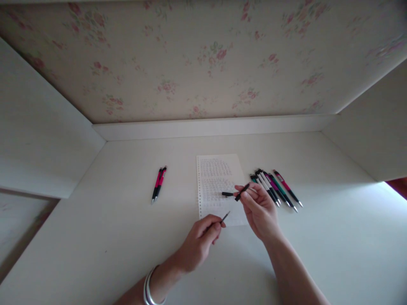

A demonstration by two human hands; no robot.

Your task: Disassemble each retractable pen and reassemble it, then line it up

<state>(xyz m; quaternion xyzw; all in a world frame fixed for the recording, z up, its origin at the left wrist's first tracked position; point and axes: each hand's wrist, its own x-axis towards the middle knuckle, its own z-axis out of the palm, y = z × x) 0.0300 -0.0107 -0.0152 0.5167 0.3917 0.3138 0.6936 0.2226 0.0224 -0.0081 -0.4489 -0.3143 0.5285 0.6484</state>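
Note:
My left hand [200, 241] is closed in a pinch on a thin dark pen refill [225, 217], its pale tip pointing up and to the right. Between the thumb and fingers of my right hand [260, 209] is a short black pen piece [242, 192], held at a slant. A second black piece [227, 194] shows just left of those fingertips; I cannot tell whether it lies on the paper or is held too. Under both hands is a sheet of handwritten paper [237, 167] with punched holes down its left edge.
Two pink and black pens [159, 185] lie side by side left of the paper. Several pens [276, 186] in white, purple, green and pink lie fanned out at the right, partly behind my right hand. White panels and a floral wall [203, 67] enclose the white desk [133, 237].

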